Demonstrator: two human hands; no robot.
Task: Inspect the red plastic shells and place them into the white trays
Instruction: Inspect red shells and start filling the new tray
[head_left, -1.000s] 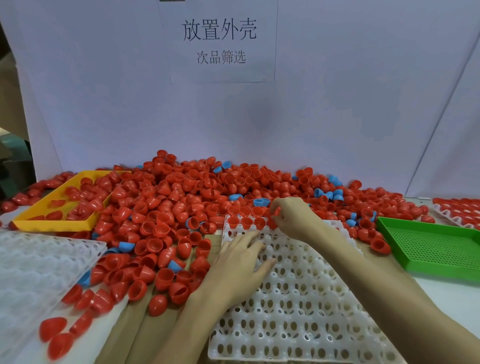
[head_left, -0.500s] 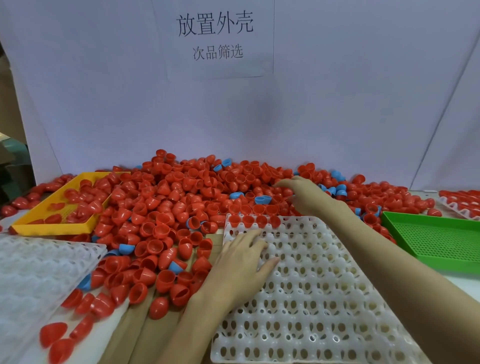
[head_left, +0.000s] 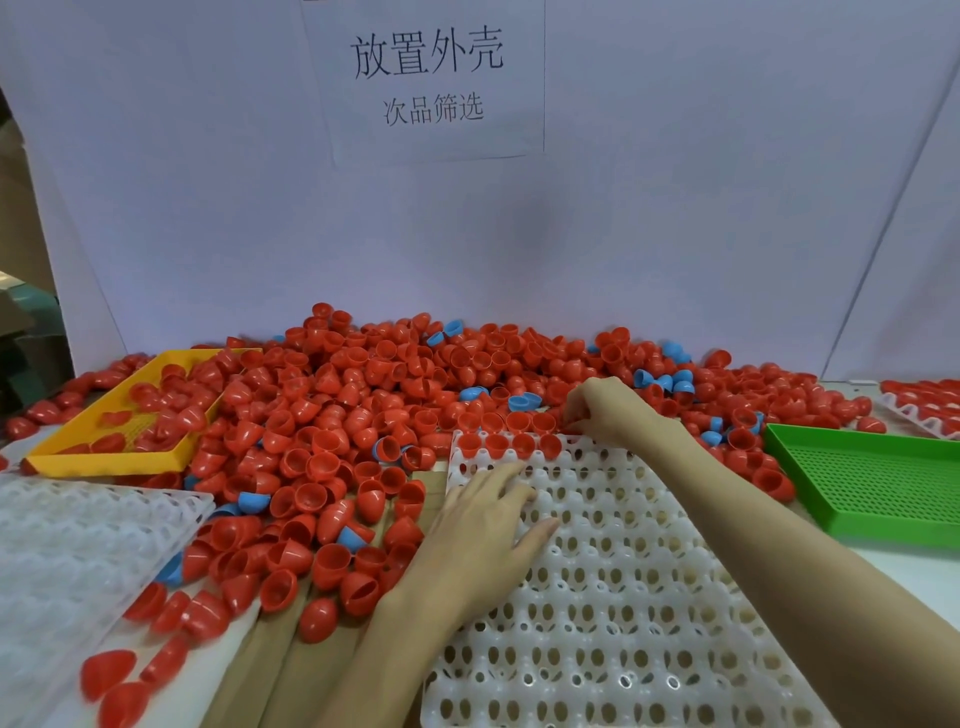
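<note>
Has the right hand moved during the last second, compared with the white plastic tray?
Yes. The right hand reached out over the red shell pile, then came back to the far edge of the white plastic tray.

Left hand (head_left: 483, 525) lower centre of frame, palm down, fingers straight and spread, forearm running to bottom edge. Right hand (head_left: 605, 410) centre-right, fingers curled downward in pinching grip, forearm stretching to lower right corner.

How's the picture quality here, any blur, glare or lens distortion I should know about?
Head view: even, soft lighting with no harsh glare; wide-angle bending at the edges, seen in the slanted backdrop seams; the sign reads sharply; the near left white tray looks soft and washed out; only faint shadows under the hands.
</note>
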